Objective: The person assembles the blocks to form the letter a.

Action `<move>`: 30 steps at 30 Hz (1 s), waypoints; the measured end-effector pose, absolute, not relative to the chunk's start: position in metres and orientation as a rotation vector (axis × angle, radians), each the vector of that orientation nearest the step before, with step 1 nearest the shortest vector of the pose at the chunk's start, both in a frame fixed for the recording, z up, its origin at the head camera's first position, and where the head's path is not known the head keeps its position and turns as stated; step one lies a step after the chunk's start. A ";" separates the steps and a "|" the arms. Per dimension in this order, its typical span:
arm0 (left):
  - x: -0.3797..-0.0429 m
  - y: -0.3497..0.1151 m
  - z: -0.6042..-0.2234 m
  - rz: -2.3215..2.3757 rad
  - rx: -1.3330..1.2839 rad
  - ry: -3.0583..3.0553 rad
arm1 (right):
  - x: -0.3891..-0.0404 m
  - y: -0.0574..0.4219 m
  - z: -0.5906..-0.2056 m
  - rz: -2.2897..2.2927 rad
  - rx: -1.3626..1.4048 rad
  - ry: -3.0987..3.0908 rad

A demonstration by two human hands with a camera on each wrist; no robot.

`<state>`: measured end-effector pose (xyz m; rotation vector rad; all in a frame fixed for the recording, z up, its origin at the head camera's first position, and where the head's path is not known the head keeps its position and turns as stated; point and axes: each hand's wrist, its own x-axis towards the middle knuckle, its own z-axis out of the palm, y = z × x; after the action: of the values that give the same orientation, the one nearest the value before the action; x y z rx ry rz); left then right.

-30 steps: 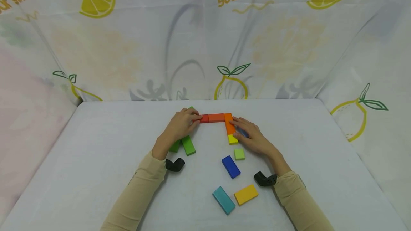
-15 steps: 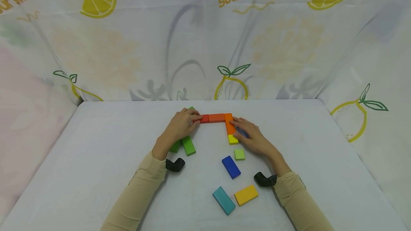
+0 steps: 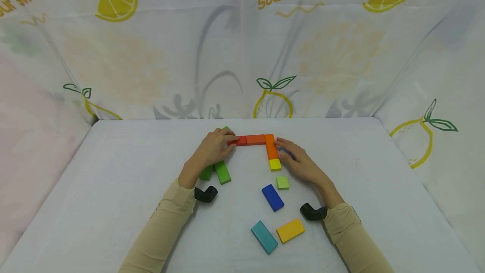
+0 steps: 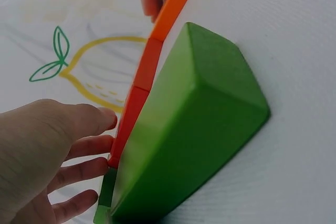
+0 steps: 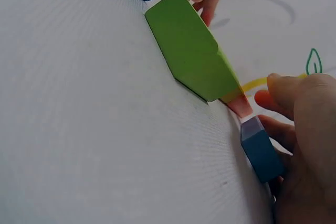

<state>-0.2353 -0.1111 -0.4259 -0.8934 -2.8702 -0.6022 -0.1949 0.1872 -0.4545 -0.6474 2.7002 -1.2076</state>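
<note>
My left hand [image 3: 214, 148] rests its fingertips at the left end of a red block [image 3: 241, 140], next to a green block [image 4: 107, 187] partly hidden by that hand. A red-orange block [image 3: 255, 140] continues the row, then an orange block [image 3: 271, 148] turns toward me, with a yellow block [image 3: 275, 164] at its near end. My right hand [image 3: 299, 163] hovers beside the orange block with loosely bent fingers. Partly under it shows a blue block [image 3: 286, 154], which appears dark teal-blue in the right wrist view, close to the fingers.
Two green blocks [image 3: 222, 172] lie near my left wrist. A light green block [image 3: 282, 182], a dark blue block [image 3: 273, 197], a teal block [image 3: 264, 237] and a golden yellow block [image 3: 290, 230] lie loose nearer me. A lemon-printed cloth [image 3: 242, 45] hangs behind the table.
My right hand's fingers have drawn slightly right, away from the orange and yellow blocks. The left hand stays at the red block, and the blocks keep their places.
</note>
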 end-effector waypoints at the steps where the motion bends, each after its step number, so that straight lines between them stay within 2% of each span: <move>1: -0.236 -0.112 -0.426 -0.615 -0.891 -2.877 | -0.195 0.188 -0.454 -1.227 -0.631 2.692; 10: -0.240 -0.119 -0.425 -0.751 -0.778 -2.894 | -0.197 0.190 -0.457 -1.228 -0.615 2.697; 30: -0.243 -0.129 -0.430 -0.722 -0.507 -2.960 | -0.197 0.189 -0.458 -1.244 -0.672 2.706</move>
<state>-0.2431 -0.1290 -0.4301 -0.5073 -2.9602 -0.7221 -0.1965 0.1892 -0.4581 -0.6725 2.7059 -1.2437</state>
